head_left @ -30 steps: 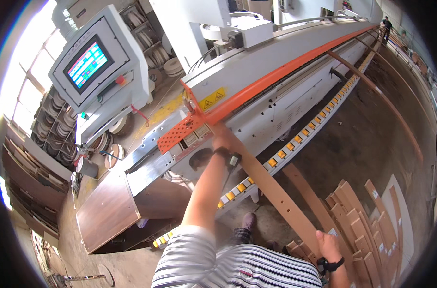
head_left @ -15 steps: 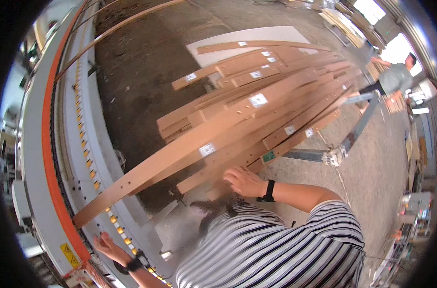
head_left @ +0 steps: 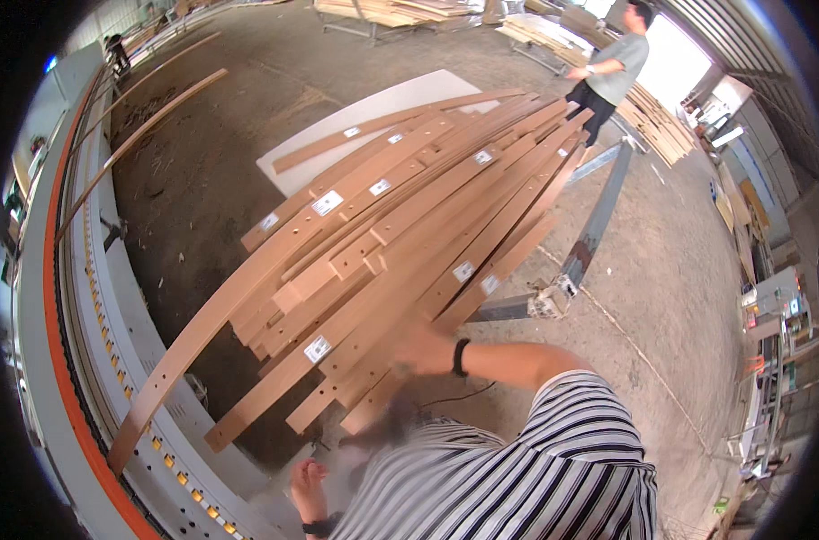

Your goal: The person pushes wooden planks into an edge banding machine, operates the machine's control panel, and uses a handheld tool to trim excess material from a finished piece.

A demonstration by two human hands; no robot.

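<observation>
Overlapping stacked boards, right hand, fingers too blurred to tell, left hand empty, fingers part-open, metal frame alongside.

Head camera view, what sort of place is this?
Probably a woodworking workshop: there's a big pile of brown boards, a long grey machine along the left, and more planks farther back.

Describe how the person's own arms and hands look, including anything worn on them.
The left hand and the blurred right hand are ungloved. The left wristband is dark; the right wristband is black and narrow. The short right sleeve is whitish with dark stripes.
</observation>
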